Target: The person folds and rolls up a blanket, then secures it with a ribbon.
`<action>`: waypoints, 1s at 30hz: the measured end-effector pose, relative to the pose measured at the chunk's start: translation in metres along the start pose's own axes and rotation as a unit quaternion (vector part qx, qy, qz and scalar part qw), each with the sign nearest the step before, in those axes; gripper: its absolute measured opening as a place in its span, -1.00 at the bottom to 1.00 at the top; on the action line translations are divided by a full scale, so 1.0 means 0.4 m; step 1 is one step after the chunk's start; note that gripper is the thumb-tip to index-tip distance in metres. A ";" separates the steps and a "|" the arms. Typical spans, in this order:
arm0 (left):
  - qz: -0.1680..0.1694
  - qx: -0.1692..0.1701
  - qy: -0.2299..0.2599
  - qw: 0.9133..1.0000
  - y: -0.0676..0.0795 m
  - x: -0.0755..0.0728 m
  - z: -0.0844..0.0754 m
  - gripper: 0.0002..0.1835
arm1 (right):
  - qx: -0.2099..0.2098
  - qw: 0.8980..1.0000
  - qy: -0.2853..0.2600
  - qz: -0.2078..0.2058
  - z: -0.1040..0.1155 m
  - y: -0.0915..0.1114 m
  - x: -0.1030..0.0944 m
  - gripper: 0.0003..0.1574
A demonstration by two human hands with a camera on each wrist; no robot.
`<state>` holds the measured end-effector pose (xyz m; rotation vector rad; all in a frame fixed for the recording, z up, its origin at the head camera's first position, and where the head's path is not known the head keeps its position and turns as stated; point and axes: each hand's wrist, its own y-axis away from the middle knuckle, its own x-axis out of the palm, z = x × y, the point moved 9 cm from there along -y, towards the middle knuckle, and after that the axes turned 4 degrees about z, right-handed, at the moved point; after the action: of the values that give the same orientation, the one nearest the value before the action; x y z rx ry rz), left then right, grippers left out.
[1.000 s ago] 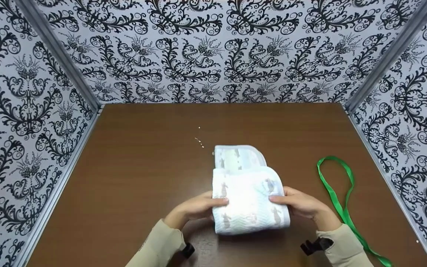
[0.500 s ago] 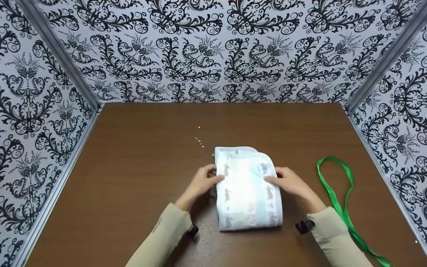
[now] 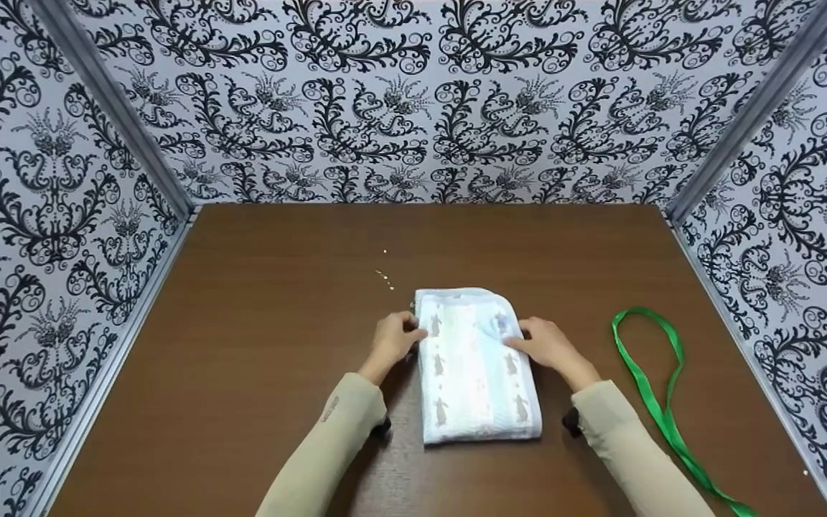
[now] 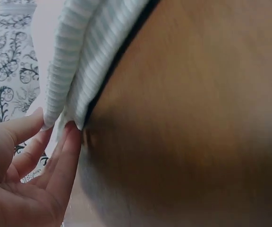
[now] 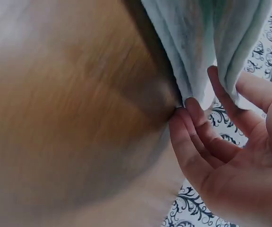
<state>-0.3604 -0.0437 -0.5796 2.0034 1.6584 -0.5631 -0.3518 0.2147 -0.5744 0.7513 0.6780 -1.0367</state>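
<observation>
A folded white quilted cloth [image 3: 478,380] with grey animal prints and one rounded far corner lies on the brown table. At its left edge, toward the far end, my left hand [image 3: 392,341] pinches the upper layer. My right hand [image 3: 546,345] does the same on the right edge, thumb on top of the cloth. In the left wrist view, the thumb and index finger of the left hand [image 4: 27,170] hold the top layer's edge, while other fingertips touch the lower layers. The right wrist view shows the right hand [image 5: 235,146] with fingertips at the lower layers and a raised flap between thumb and index finger.
A green ribbon [image 3: 654,402], looped at its far end, lies to the right near the right forearm. Small white specks [image 3: 385,278] dot the table [image 3: 277,287] beyond the cloth. Patterned panels [image 3: 413,108] enclose the table at the back and sides.
Both hands have moved away from the body, carrying the cloth's top flap over the far part, so it now nearly covers the lower layer. The cloth now lies flatter; the ribbon stayed put.
</observation>
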 end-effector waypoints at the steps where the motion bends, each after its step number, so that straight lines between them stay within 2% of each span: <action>1: -0.002 -0.005 -0.007 1.000 -0.004 -0.001 0.002 -0.87 | 0.006 1.000 0.005 0.001 0.000 -0.004 0.001 -0.42; 8: -0.014 -0.030 -0.052 0.998 -0.027 -0.003 0.009 -0.82 | 0.036 0.999 0.030 0.008 -0.004 -0.034 0.019 -0.33; 13: -0.024 -0.036 -0.074 0.996 -0.039 0.000 0.006 -0.79 | 0.055 0.998 0.034 0.016 -0.016 -0.052 0.026 -0.33; 18: -0.042 -0.037 -0.105 0.993 -0.054 0.000 -0.004 -0.81 | 0.058 0.997 0.041 0.004 -0.019 -0.065 0.014 -0.37; 22: -0.054 -0.030 -0.153 0.986 -0.063 0.006 -0.017 -0.64 | 0.064 0.998 0.000 0.000 -0.018 -0.051 0.000 -0.39; 24: -0.071 0.007 -0.195 0.978 -0.057 0.005 -0.037 -0.54 | 0.062 0.998 -0.019 -0.003 -0.009 -0.028 -0.004 -0.35; 25: -0.082 0.038 -0.222 0.971 -0.052 0.004 -0.053 -0.57 | 0.060 0.998 -0.023 -0.005 -0.002 -0.014 -0.004 -0.29; 26: -0.086 0.065 -0.254 0.961 -0.044 0.005 -0.068 -0.61 | 0.052 0.998 -0.014 -0.009 0.008 0.000 -0.002 -0.24; 28: -0.080 0.114 -0.325 0.936 -0.025 0.013 -0.096 -0.64 | 0.028 0.999 0.033 -0.019 0.039 0.028 0.002 -0.07; 30: -0.050 0.139 -0.375 0.915 -0.013 0.028 -0.109 -0.58 | -0.024 0.995 0.095 -0.023 0.088 0.053 0.013 -0.03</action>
<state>-0.3631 -0.0082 -0.5517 1.5533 1.2339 -1.4577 -0.3255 0.1903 -0.5537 0.8024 0.8843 -0.9962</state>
